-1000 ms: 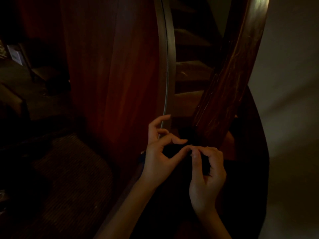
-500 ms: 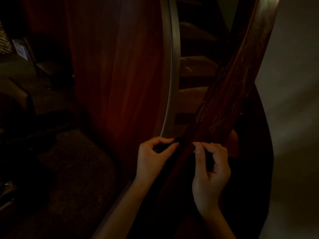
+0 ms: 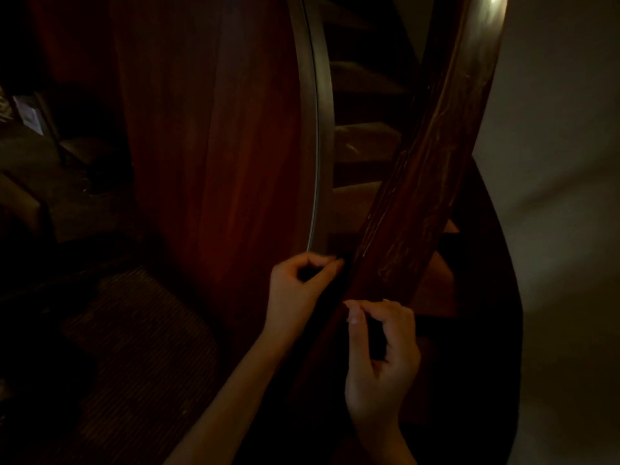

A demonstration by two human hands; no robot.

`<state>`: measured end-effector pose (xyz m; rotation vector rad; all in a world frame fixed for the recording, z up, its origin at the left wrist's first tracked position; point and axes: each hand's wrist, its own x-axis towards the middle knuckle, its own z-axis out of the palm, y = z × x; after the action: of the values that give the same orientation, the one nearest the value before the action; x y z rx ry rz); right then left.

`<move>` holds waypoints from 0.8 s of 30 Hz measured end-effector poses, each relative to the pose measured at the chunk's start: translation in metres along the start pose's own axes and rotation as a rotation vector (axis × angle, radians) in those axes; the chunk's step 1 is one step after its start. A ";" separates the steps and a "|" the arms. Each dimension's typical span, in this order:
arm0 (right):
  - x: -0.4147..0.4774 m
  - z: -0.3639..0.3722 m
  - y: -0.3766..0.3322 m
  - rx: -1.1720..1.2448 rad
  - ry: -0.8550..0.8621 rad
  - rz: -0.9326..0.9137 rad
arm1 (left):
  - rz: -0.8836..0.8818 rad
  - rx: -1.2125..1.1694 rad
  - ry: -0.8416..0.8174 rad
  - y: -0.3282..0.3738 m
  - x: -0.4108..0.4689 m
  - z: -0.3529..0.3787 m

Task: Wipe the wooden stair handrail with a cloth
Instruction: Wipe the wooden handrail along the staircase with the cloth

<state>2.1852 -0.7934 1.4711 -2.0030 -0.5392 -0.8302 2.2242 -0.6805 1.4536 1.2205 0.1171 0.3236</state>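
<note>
Rail: our long dark brown wooden stair handrail [image 3: 429, 182] slopes up ahead, hard and smooth.
Cloth: the soft, light, dark cloth [image 3: 375, 342] is hard to see, low by the rail.
Left hand [image 3: 298, 290]: fingers curled, pinching it, we think.
Right hand [image 3: 382, 360]: pinching it too.
Best hold: both ends.

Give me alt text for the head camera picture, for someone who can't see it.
The left hand and right hand each pinch what looks like a dark cloth at the lower part of a slanting wooden handrail in a dim stairwell. Wooden steps rise behind it.
</note>
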 end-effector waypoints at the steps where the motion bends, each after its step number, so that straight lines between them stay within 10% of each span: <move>1: 0.000 0.001 0.001 0.002 0.004 -0.002 | -0.015 -0.008 0.002 -0.005 -0.009 -0.006; 17: 0.005 0.003 0.005 -0.054 0.002 -0.082 | 0.054 -0.126 -0.012 0.050 0.121 0.065; 24: 0.005 0.003 -0.004 -0.094 -0.028 0.012 | 0.011 -0.060 -0.087 0.008 0.049 0.017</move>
<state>2.1870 -0.7882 1.4760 -2.1043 -0.5117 -0.8344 2.2736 -0.6786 1.4711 1.1742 0.0249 0.2813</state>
